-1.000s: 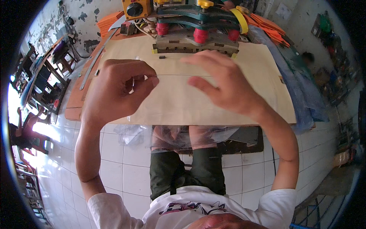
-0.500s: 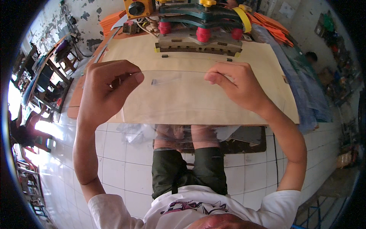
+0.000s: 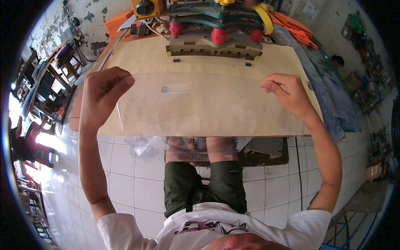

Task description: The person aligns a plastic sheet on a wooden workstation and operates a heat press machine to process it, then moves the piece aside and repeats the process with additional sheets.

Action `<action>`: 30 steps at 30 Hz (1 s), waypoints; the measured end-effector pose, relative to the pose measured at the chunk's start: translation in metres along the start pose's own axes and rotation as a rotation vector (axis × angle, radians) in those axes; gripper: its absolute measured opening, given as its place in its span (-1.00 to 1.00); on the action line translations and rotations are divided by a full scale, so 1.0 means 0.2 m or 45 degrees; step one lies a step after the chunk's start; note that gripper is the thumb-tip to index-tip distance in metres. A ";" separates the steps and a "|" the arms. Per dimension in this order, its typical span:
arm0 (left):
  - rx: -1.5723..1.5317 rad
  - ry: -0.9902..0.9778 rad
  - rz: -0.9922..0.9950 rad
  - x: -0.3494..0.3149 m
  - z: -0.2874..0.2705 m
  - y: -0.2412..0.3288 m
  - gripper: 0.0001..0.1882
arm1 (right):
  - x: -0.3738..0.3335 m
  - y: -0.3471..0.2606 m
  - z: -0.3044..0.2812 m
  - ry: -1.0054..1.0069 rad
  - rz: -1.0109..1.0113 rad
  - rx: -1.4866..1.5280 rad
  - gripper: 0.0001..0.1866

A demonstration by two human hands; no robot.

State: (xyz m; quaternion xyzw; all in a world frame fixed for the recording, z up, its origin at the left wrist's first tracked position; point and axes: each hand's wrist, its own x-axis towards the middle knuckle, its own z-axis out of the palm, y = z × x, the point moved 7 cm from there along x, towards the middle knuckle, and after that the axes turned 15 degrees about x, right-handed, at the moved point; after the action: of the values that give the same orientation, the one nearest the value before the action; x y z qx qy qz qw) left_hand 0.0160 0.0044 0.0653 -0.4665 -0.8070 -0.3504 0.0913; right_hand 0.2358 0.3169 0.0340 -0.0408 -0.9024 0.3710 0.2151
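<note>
Across the middle of the frame, the sheet [image 3: 225, 102] is clear, thin and faintly creased; the left hand [image 3: 102, 91] and right hand [image 3: 291, 93], well apart, pinch its upper edge.

The pinched edge of the clear plastic sheet [image 3: 216, 100] is concealed inside my left grip [image 3: 103, 91] and my right grip [image 3: 291, 93]. The sheet's transparency leaves its lower border untraceable. A pale strip [image 3: 176, 89] is too faint to identify; I cannot tell whether it lies on the sheet or beneath. Two dark pieces [image 3: 176, 60] on the tabletop [image 3: 283, 58] are too small to name. The green press [image 3: 196, 19] and orange control box [image 3: 157, 9] are cut off above, my white shirt [image 3: 191, 238] below. My legs [image 3: 221, 146] disappear under the tabletop.
</note>
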 end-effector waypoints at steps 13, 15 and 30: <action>-0.157 -0.031 -0.256 -0.02 0.00 -0.23 -0.82 | 0.01 -0.10 -0.08 0.005 -0.056 0.125 -0.77; -0.169 -0.044 -0.269 -0.01 0.00 -0.24 -0.81 | 0.01 -0.11 -0.06 -0.014 0.043 0.251 -0.79; -0.215 -0.111 -0.254 0.02 0.07 -0.23 -0.78 | 0.04 -0.03 -0.15 0.123 0.150 0.129 -0.85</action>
State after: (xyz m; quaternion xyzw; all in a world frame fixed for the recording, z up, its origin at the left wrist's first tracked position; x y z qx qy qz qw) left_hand -0.0211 0.0026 0.0354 -0.4048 -0.8202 -0.4038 -0.0189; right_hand 0.2416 0.3345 0.0604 -0.1008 -0.8671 0.4259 0.2381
